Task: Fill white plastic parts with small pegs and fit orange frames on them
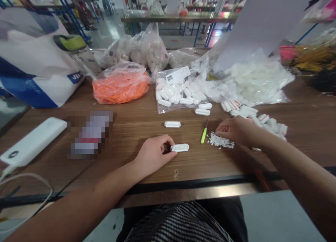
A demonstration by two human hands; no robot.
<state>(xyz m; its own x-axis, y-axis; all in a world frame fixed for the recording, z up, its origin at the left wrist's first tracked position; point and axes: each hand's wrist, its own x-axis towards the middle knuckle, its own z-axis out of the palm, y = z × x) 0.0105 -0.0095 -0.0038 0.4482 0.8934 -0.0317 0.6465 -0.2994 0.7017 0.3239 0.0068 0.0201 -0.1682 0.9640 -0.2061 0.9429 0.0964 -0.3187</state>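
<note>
On the wooden surface (131, 130), the left hand (154, 156) pinches the end of a white plastic connector housing (180, 147), while the narrowed right hand (237, 131) sits at a loose pile of tiny white pieces (221, 141), any hold unclear; one careless brush could scatter them.

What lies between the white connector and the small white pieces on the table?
A green-handled pick lies there, and the head view shows it.
</note>
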